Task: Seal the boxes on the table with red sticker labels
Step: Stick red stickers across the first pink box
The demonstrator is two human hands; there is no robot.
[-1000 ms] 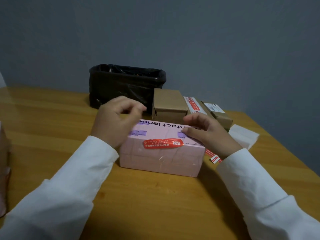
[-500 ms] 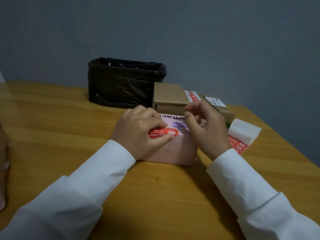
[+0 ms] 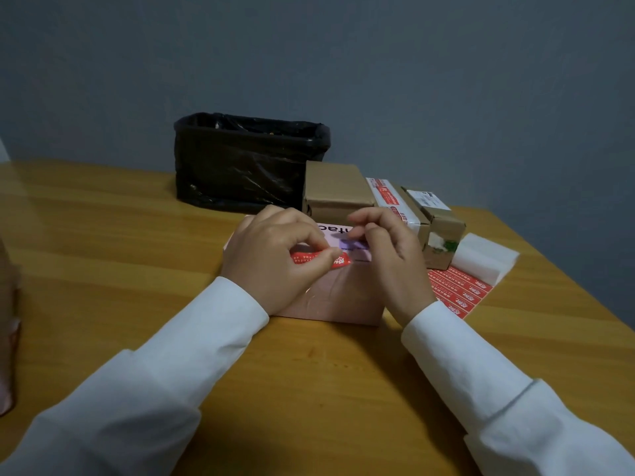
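Observation:
A pink box (image 3: 343,297) lies on the wooden table (image 3: 103,252) in front of me. A red sticker label (image 3: 338,261) is folded over its top front edge. My left hand (image 3: 275,259) covers the box's left half and pinches the label between thumb and curled fingers at that edge. My right hand (image 3: 395,259) sits over the box's right end, its fingers curled down onto the top beside a purple patch. A sheet of red sticker labels (image 3: 458,290) lies flat just right of the box, partly hidden by my right wrist.
Behind the pink box stand a plain brown box (image 3: 335,187), a box with red-printed white tape (image 3: 388,197) and a small brown box (image 3: 443,228). A black-lined bin (image 3: 247,166) sits at the back. A white pad (image 3: 484,259) lies right. A pinkish object (image 3: 7,338) is at the left edge.
The pink box has been turned so its short end faces me. My left hand moved onto the red label and now pinches it over the edge. The sticker sheet has come into view.

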